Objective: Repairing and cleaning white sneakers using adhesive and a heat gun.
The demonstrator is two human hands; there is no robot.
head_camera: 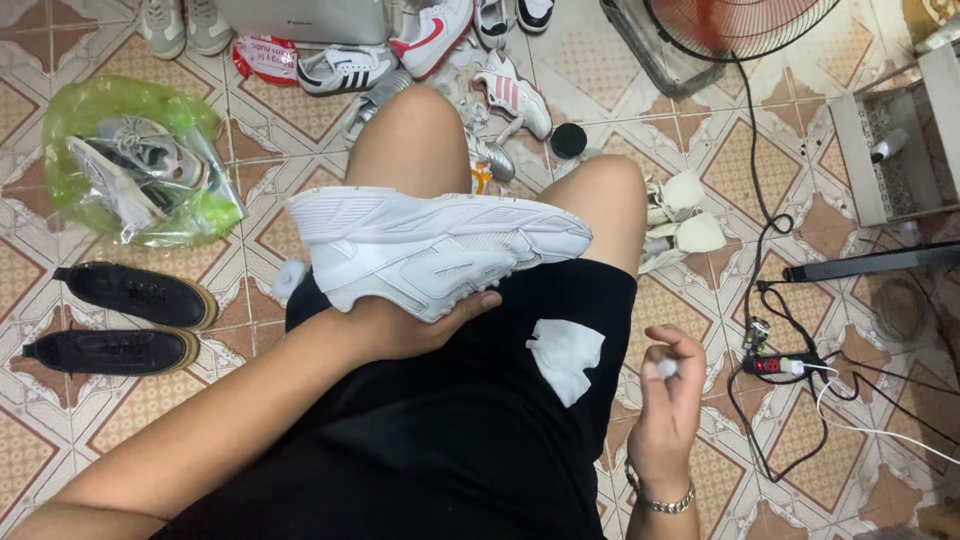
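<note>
I hold the white sneaker [440, 245] sideways across my lap, my left hand [420, 325] cupped under it with the fingers wrapped up around its side, so the side panel and the edge of the sole face up at me where I can see them. It rests above my thighs, toe pointing to my right, heel to my left. My right hand [668, 385] hangs beside my right thigh, fingers curled loosely and pinching a small white wad [664, 368] between thumb and fingertips; I cannot tell what the wad is made of. A white cloth [565, 358] lies flat on my black shorts [450, 440], close to that hand, so it stays within easy reach.

Around me on the tiled floor [300, 150] I count two black shoes [125, 318] set side by side to my left, one green plastic bag [135, 165] with grey sneakers inside it, and a scatter of white, black-striped and pink-trimmed sneakers beyond my knees, too overlapped to count surely. One small black round lid [568, 140] sits near my right knee. One fan [740, 25] stands at the top right, and one power strip [785, 362] lies among tangled cables on my right
</note>
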